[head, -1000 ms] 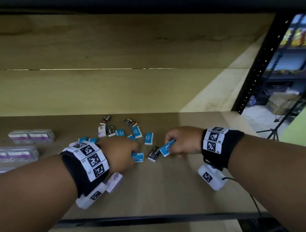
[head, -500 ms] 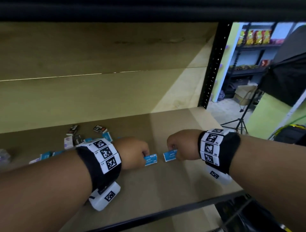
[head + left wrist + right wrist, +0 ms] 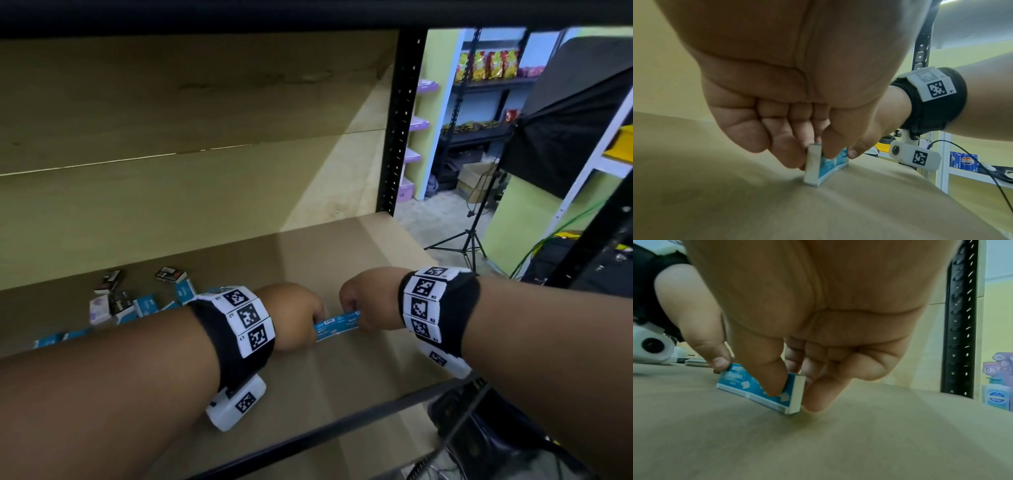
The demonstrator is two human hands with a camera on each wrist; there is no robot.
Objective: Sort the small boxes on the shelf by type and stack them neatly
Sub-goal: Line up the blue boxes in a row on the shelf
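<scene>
1. The left hand (image 3: 294,315) pinches a blue box (image 3: 819,167) between thumb and curled fingers; the box stands on its long edge on the shelf board (image 3: 342,387)
2. The right hand (image 3: 368,298) grips a second blue box (image 3: 777,394) the same way, thumb on the printed face and fingers behind it, its lower edge on the board
3. In the right wrist view the two blue boxes sit end to end in one line, their ends touching, with the left hand's thumb (image 3: 719,361) on the far end
4. In the head view the pair shows as a blue strip (image 3: 337,325) between the two hands, toward the right part of the shelf and near its front edge
5. The remaining small boxes (image 3: 144,298) lie scattered on the board to the left, well apart from the pair: blue ones, dark ones and a pale purple-and-white one, partly hidden behind the left forearm
6. A black perforated upright (image 3: 399,120) stands at the shelf's right rear corner
7. Beyond it are a tripod stand (image 3: 469,236) and another rack holding snack bags (image 3: 486,65)
</scene>
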